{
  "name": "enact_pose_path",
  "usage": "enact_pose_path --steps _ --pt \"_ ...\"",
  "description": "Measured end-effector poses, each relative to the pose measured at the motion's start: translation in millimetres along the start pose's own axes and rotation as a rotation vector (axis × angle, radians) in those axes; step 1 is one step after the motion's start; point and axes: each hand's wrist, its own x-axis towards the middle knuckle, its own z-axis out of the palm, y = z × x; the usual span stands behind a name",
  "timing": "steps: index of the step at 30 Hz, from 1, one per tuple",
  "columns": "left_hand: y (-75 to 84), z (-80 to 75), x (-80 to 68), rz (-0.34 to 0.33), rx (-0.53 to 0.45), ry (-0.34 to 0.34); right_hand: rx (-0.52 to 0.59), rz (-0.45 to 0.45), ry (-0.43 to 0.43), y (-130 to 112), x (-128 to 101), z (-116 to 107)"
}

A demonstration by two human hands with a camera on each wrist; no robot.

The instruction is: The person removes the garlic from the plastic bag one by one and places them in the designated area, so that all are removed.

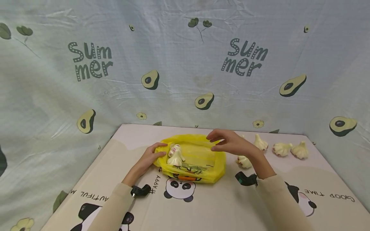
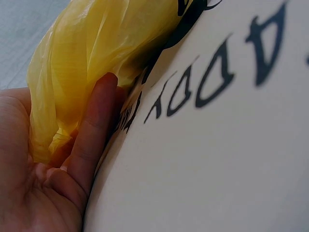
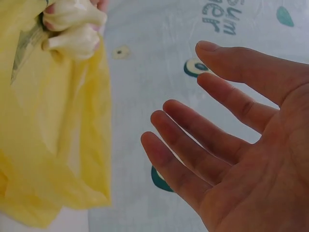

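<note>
- yellow plastic bag [image 1: 193, 159]: thin, limp, slippery; best taken by its rim.
- left hand [image 1: 154, 156] pinches its near edge beside garlic bulbs [image 1: 175, 155].
- right hand [image 1: 231, 143] hovers released above.

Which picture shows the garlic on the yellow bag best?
The head view shows it best: two garlic bulbs lie on the yellow bag, with the left hand gripping the bag's edge. The right wrist view catches them only at its top corner, cropped and blurred. The left wrist view shows just bag and fingers, no garlic.
</note>
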Motion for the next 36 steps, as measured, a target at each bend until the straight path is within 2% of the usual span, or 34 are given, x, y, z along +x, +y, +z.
enact_pose_path --steps 15,21,28,36 --pt "-0.4 -0.5 0.3 0.017 0.001 -0.003 0.024 0.023 -0.124 -5 46 28" --pt "-0.3 -0.3 0.8 0.012 -0.003 -0.003 0.031 0.059 -0.164 -7 62 40" --pt "1.0 0.3 -0.7 0.011 -0.006 -0.007 -0.005 0.082 -0.199 -5 80 52" --pt "0.8 -0.4 0.1 0.033 -0.007 -0.013 -0.067 0.013 -0.287 -3 99 60"
